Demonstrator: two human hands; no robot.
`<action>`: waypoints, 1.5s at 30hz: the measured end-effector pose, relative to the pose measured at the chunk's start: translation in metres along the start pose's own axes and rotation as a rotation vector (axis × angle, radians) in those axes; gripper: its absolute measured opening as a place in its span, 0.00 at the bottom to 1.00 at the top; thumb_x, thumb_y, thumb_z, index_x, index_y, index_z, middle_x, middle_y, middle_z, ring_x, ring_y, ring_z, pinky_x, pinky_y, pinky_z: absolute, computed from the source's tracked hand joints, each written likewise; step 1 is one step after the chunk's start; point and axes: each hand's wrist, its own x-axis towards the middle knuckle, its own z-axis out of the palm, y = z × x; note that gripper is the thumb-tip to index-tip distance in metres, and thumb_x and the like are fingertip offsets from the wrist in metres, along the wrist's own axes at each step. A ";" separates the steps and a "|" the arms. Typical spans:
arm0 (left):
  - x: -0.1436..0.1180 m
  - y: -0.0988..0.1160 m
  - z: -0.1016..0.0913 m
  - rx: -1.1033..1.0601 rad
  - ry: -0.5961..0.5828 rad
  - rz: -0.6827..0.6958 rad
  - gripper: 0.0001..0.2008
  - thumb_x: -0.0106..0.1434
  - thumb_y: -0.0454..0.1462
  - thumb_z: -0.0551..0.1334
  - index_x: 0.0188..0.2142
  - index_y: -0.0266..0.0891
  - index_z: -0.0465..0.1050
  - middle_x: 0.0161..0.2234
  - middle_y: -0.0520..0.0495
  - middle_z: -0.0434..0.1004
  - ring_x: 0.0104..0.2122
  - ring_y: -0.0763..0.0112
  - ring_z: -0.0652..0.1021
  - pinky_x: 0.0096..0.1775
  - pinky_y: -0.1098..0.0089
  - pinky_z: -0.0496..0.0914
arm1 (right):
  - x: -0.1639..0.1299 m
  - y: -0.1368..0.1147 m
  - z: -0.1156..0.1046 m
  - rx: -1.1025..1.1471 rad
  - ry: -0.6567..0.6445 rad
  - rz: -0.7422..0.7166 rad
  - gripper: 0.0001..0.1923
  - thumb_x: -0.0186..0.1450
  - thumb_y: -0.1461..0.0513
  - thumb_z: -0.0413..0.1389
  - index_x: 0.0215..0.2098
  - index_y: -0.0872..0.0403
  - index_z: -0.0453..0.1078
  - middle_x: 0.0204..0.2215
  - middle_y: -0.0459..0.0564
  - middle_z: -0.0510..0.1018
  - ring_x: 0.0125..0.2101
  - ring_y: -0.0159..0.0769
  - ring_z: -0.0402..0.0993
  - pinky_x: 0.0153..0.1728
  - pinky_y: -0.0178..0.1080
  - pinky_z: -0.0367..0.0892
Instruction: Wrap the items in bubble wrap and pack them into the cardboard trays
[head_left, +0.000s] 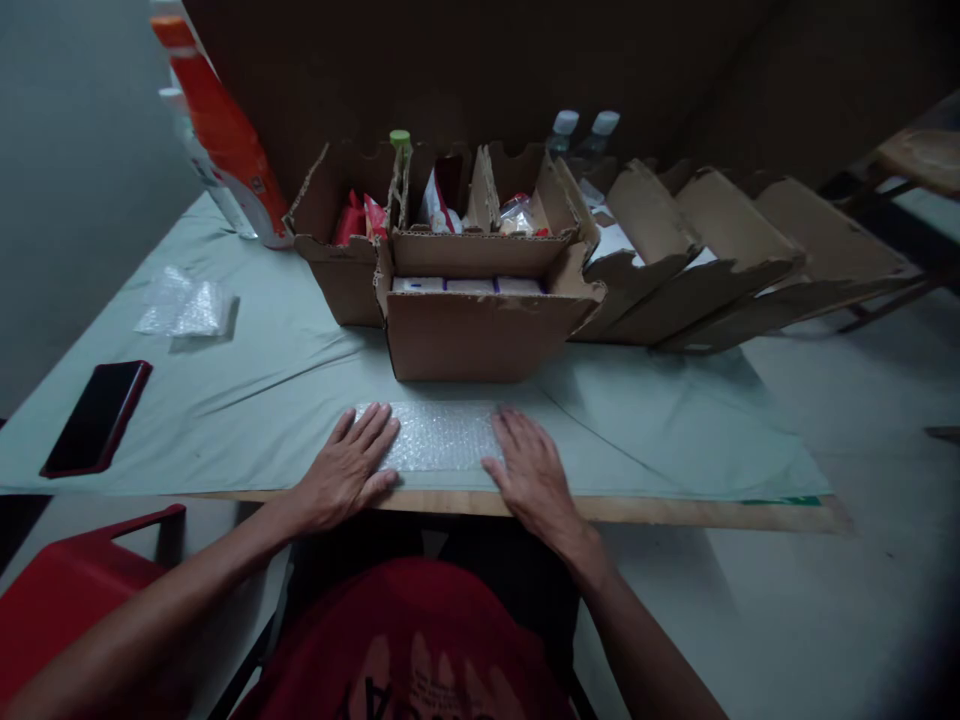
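Note:
A flat strip of clear bubble wrap (441, 438) lies along the front edge of the table, just before a small cardboard box. My left hand (351, 462) rests palm down on the strip's left end, fingers stretched out. On its right end lies my right hand (527, 462), also flat, with its fingertips over the plastic. Neither hand grips anything. The ends of the strip are partly hidden under my fingers.
The cardboard box (465, 335) in front holds several small white packs. Behind it stand more open cardboard boxes (652, 215) in a row. At left are folded bubble wrap (186, 305), a phone (97, 418), an orange-and-white bottle (232, 140) and a red stool (90, 570).

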 end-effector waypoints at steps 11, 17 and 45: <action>0.054 -0.022 -0.047 -0.013 -0.183 -0.344 0.19 0.61 0.35 0.60 0.51 0.38 0.76 0.43 0.37 0.80 0.46 0.50 0.76 0.48 0.55 0.67 | 0.059 -0.005 -0.033 -0.027 -0.150 0.034 0.18 0.69 0.65 0.52 0.55 0.58 0.73 0.50 0.60 0.79 0.50 0.51 0.71 0.49 0.49 0.63; 0.059 -0.024 -0.054 -0.078 -0.192 -0.315 0.06 0.59 0.33 0.60 0.34 0.40 0.76 0.36 0.44 0.80 0.40 0.58 0.78 0.42 0.63 0.68 | 0.076 0.001 -0.025 0.140 -0.179 0.142 0.10 0.62 0.68 0.56 0.40 0.53 0.77 0.41 0.54 0.80 0.46 0.47 0.73 0.48 0.45 0.64; 0.056 0.032 -0.040 -0.169 0.099 0.228 0.40 0.70 0.55 0.54 0.73 0.38 0.46 0.74 0.32 0.43 0.73 0.45 0.45 0.69 0.42 0.39 | 0.043 -0.027 -0.040 0.061 -0.105 -0.240 0.29 0.74 0.56 0.50 0.70 0.56 0.58 0.70 0.58 0.60 0.70 0.48 0.51 0.67 0.54 0.52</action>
